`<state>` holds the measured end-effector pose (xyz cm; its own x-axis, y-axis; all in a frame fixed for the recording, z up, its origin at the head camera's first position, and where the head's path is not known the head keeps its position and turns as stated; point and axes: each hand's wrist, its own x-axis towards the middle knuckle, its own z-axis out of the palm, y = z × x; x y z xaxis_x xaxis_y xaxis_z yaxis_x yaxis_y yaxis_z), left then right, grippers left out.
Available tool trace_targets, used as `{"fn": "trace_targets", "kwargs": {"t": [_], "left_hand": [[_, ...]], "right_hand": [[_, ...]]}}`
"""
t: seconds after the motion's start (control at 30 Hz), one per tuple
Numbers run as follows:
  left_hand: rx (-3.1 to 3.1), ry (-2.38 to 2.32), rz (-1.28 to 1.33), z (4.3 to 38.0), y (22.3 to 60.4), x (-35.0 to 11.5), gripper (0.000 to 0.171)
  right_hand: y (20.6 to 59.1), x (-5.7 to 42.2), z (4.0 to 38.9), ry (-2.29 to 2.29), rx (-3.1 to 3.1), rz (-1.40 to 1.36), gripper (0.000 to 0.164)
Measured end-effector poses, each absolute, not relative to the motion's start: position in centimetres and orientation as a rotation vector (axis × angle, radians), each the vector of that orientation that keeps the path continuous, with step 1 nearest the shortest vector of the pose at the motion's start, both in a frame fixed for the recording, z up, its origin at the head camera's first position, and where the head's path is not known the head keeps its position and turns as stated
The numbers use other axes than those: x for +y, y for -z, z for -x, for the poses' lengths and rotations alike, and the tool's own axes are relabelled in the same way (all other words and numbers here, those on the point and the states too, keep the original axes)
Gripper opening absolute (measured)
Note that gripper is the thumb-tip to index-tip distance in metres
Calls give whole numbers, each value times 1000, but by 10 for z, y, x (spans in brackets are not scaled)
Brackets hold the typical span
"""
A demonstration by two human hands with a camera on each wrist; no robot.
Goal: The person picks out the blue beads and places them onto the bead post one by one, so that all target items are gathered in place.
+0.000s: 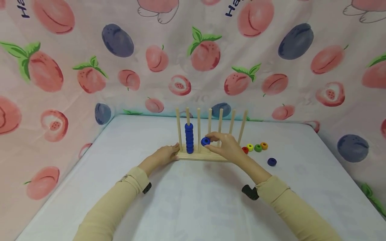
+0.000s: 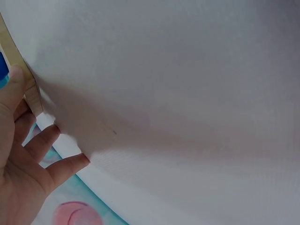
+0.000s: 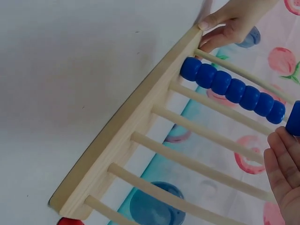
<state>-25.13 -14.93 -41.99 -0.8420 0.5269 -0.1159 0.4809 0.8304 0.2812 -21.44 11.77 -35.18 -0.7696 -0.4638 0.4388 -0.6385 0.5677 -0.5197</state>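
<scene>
A wooden peg stand with several upright pegs rests on the table. Blue beads are stacked on its second peg from the left. My left hand grips the left end of the base, thumb on one side and index finger on the other; its other fingers spread beside it in the left wrist view. My right hand pinches a loose blue bead between thumb and fingertips, its hole showing, in front of the middle pegs. In the right wrist view that bead appears beside the top of the stack.
Right of the stand lie a red bead, a yellow bead, a green bead and an orange bead. A dark blue bead lies nearer on the white table. Fruit-print cloth hangs behind.
</scene>
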Motion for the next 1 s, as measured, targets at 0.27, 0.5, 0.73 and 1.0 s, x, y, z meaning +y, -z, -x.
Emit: {"fn": "trace_targets", "kwargs": {"t": [0.27,0.5,0.73,1.0], "left_hand": [[2849,-367,-832,253,420,-147,56],[2836,-396,-807,253,420,-149,55],[2837,-396,-804,254,423,-148,55],[2843,-394,-800,256,424,-147,56]], "right_hand": [[346,107,219,-1072,-2509,-921,32],[344,99,219,-1102,-2431,-949,33],[342,92,225,-1061,-2337,-944,33],[332,87,226,-982,-2302,-954,38]]}}
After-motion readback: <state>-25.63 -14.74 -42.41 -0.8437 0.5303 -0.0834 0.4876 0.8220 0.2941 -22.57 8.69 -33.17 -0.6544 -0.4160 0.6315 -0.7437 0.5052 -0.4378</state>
